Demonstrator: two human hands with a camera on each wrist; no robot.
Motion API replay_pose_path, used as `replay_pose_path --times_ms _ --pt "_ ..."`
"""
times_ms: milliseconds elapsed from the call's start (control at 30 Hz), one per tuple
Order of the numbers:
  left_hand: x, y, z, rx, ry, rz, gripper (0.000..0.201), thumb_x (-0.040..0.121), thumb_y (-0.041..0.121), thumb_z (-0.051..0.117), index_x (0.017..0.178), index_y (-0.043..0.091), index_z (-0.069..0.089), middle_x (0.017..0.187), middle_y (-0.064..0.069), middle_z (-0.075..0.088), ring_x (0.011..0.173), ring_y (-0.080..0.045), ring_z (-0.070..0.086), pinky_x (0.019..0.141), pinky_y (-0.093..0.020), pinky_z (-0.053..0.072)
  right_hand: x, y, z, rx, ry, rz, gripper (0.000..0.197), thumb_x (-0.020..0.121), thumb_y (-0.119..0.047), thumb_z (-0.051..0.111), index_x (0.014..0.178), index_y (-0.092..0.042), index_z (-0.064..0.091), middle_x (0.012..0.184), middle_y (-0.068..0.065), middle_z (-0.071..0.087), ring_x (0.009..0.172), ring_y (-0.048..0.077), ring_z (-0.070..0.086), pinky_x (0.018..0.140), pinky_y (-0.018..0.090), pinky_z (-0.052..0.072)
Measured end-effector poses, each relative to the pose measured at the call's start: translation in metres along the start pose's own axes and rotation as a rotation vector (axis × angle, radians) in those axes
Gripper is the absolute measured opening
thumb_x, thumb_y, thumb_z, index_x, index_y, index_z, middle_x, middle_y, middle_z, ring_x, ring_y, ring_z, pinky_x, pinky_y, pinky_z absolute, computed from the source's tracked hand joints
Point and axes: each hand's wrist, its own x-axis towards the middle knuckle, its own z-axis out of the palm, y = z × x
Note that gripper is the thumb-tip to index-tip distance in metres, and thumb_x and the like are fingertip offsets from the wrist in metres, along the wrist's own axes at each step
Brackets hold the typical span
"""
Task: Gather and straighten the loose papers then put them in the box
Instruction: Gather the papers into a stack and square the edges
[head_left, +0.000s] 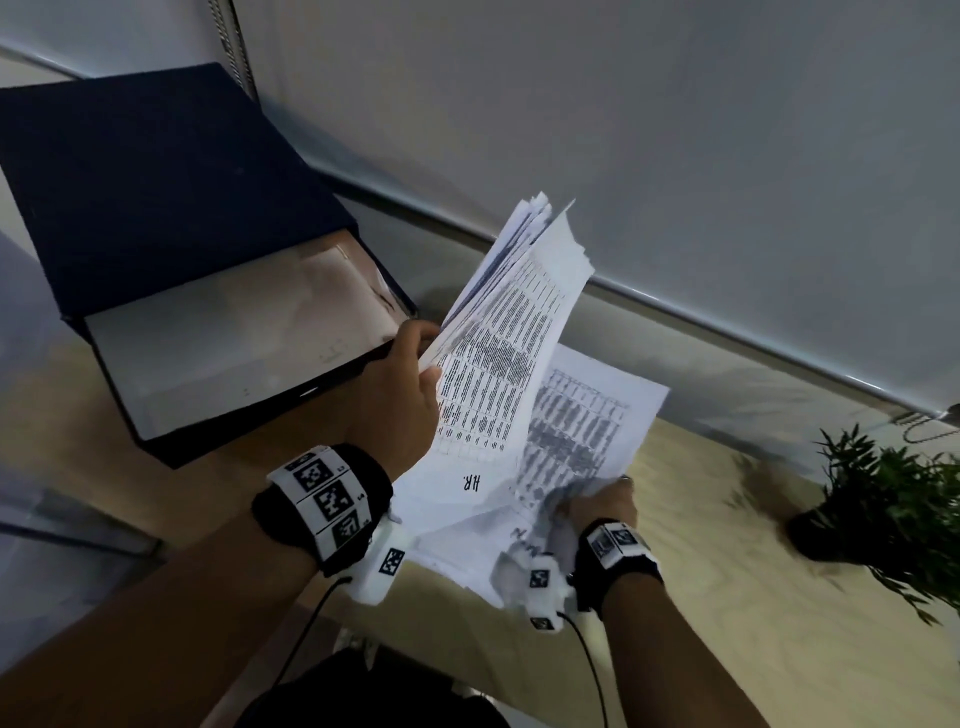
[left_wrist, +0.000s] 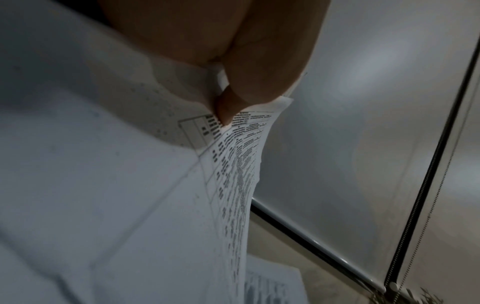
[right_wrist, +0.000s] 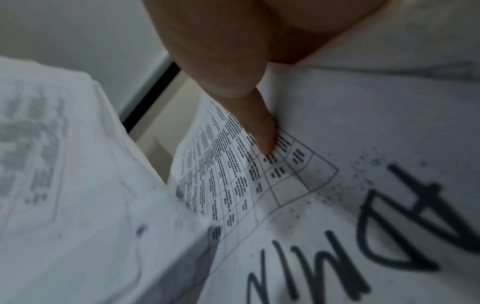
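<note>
The pale wooden tabletop (head_left: 701, 545) carries a large dark blue box file (head_left: 156, 208), lid thrown back, its grey inside open just beyond the left hand's fingers (head_left: 415, 332). The loose white printed papers (head_left: 509, 364) are up off the wood, a thick uneven sheaf fanning away from those fingers, a few sheets drooping lower toward the right. The left hand (head_left: 400, 395) grasps the sheaf's near edge, thumb (left_wrist: 226, 109) clamped over the printed table. The right hand (head_left: 602, 499) clutches the lower sheets' crumpled corner, one finger (right_wrist: 262, 133) pressed onto the print. Well off beyond the right fingers stands a small green potted plant (head_left: 883, 499).
</note>
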Motion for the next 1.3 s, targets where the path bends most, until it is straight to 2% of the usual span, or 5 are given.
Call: replay_pose_path --times_ms 333,500,867,1133,1300 --pt "-0.011 -0.070 0.064 -0.043 -0.286 -0.356 0.049 0.088 0.013 0.057 0.135 0.015 0.042 0.130 -0.012 0.061 0.119 -0.033 0.059 0.102 -0.045 0.047 0.015 0.033 -0.047 0.150 -0.127 0.099 0.033 0.075 -0.017 0.082 0.058 -0.003 0.058 0.075 0.013 0.063 0.062 0.023 0.055 0.060 0.029 0.044" --pt "-0.010 -0.094 0.066 -0.016 -0.275 -0.445 0.052 0.087 0.010 0.063 0.135 0.010 0.044 0.133 -0.015 0.059 0.120 -0.033 0.058 0.103 -0.044 0.046 -0.011 0.017 -0.082 0.072 0.059 -0.143 0.026 0.081 -0.014 0.074 0.095 0.007 0.066 0.083 0.018 0.061 0.077 0.032 0.061 0.065 0.032 0.040" --pt "-0.016 -0.102 0.083 -0.017 -0.449 -0.589 0.071 0.096 0.010 0.051 0.153 0.004 0.009 0.159 -0.016 0.020 0.142 -0.034 0.030 0.112 -0.033 0.027 -0.088 -0.059 -0.202 0.340 0.151 -0.628 0.015 0.077 -0.012 0.079 0.084 -0.013 0.065 0.075 0.006 0.070 0.047 0.000 0.062 0.046 0.016 0.048" --pt "-0.018 -0.118 0.081 -0.501 -0.476 -0.810 0.020 0.095 0.025 0.055 0.084 0.009 0.061 0.059 0.003 0.065 0.050 -0.013 0.062 0.051 -0.018 0.050 -0.016 -0.029 -0.101 0.111 -0.104 -0.356 0.019 0.072 -0.004 0.080 0.087 -0.002 0.069 0.071 0.015 0.071 0.050 0.018 0.060 0.050 0.023 0.049" --pt "-0.015 -0.109 0.086 -0.579 -0.421 -0.933 0.072 0.089 0.059 0.049 0.142 0.012 0.041 0.155 -0.010 0.034 0.141 -0.036 0.034 0.115 -0.050 0.026 0.000 -0.018 -0.024 -0.052 -0.100 -0.229 0.045 0.093 -0.018 0.057 0.134 -0.003 0.046 0.125 0.022 0.062 0.111 0.033 0.061 0.091 0.033 0.047"
